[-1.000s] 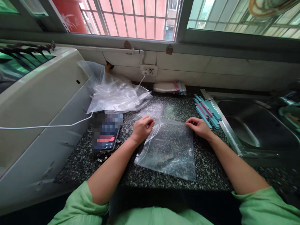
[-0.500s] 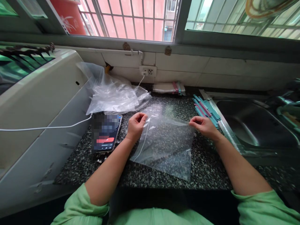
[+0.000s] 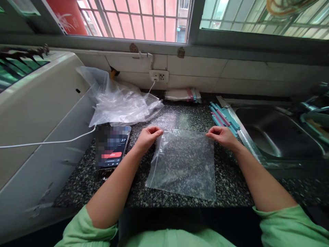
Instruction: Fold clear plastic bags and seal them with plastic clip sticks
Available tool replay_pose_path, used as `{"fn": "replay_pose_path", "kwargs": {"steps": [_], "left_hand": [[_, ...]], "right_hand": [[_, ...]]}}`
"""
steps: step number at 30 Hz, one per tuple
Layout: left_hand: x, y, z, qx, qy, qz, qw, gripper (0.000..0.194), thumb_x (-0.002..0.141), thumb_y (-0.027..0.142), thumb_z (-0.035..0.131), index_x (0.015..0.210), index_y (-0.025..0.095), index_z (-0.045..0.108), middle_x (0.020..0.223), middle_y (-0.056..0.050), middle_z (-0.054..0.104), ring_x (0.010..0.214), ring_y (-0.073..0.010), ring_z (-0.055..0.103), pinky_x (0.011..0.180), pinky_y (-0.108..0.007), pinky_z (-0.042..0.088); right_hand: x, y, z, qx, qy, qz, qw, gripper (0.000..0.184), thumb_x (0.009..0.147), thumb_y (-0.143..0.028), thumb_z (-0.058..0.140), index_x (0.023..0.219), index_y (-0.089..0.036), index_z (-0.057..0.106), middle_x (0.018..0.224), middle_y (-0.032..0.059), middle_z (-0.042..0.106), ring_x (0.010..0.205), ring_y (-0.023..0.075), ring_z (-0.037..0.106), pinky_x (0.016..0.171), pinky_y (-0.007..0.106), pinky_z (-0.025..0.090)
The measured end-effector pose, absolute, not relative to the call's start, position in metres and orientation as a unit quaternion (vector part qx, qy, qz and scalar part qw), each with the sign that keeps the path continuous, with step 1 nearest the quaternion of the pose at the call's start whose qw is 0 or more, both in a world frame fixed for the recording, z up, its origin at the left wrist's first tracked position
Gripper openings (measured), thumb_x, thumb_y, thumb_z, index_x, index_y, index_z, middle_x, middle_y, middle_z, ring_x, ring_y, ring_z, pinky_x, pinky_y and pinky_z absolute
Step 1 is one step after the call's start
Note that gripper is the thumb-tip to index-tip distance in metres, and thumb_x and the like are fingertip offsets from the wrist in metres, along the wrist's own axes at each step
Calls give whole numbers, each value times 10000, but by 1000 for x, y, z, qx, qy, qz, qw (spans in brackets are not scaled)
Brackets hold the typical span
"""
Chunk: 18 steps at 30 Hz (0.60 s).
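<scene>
A clear plastic bag (image 3: 183,164) hangs flat over the speckled countertop, its top edge stretched between my two hands. My left hand (image 3: 149,135) pinches the upper left corner between thumb and fingers. At the upper right corner my right hand (image 3: 221,135) does the same. Behind my left hand lies a heap of clear plastic bags (image 3: 120,101). A smartphone (image 3: 113,147) with a lit screen rests left of my left forearm. Several teal and pink plastic strips (image 3: 223,118) lie just beyond my right hand.
A stainless steel sink (image 3: 272,133) is set into the counter (image 3: 231,187) at the right. Near the wall lies a packet of pink and teal strips (image 3: 182,95). A white cable (image 3: 51,142) crosses from the left, and a wall socket (image 3: 158,76) holds a plug.
The bag has straightened and spread out squarer, its lower right corner shifting right. My left hand has moved slightly down. The whole view has shifted a little.
</scene>
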<state>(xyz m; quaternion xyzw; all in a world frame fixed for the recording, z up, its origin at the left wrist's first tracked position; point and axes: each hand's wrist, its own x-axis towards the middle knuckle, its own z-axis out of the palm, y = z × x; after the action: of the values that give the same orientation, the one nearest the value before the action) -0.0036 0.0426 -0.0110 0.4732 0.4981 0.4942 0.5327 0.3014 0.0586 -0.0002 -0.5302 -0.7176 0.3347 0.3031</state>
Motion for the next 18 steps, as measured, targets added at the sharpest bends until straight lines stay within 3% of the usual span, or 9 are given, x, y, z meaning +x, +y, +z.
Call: {"fn": "replay_pose_path", "kwargs": {"steps": [6,9,12,15,18], "left_hand": [[0,39,-7,356,440,527,634,390,432,393,787,577,147,520,475,63,466,425,-49,400,427,-188,311],[-1,40,-7,341,436,545,629,406,451,405,787,607,152,510,490,65,469,417,-53,418,417,-194,340],[-2,41,-8,335,437,574,606,393,486,394,778,625,158,495,508,71,457,435,-51,434,422,-185,351],[-3,42,-8,319,438,590,599,407,462,385,787,644,167,496,551,66,483,465,-56,458,436,-185,370],[-4,41,-7,337,443,574,601,403,482,432,765,671,164,531,581,48,516,482,-66,475,454,-197,392]], "right_hand": [[303,59,2,-531,-653,396,367,437,608,-593,639,549,-177,520,515,-32,453,501,84,379,497,235,321],[303,58,2,-516,-634,436,376,421,609,-594,635,599,-180,562,523,-29,472,507,90,400,512,239,343],[302,56,3,-516,-648,454,329,388,595,-554,659,683,-178,617,582,-12,542,546,105,446,538,245,367],[300,55,3,-523,-663,444,300,352,594,-514,669,662,-173,615,631,2,583,598,120,487,578,251,388],[299,55,1,-529,-657,426,328,337,613,-498,658,626,-169,589,593,-12,546,564,104,456,552,242,369]]}}
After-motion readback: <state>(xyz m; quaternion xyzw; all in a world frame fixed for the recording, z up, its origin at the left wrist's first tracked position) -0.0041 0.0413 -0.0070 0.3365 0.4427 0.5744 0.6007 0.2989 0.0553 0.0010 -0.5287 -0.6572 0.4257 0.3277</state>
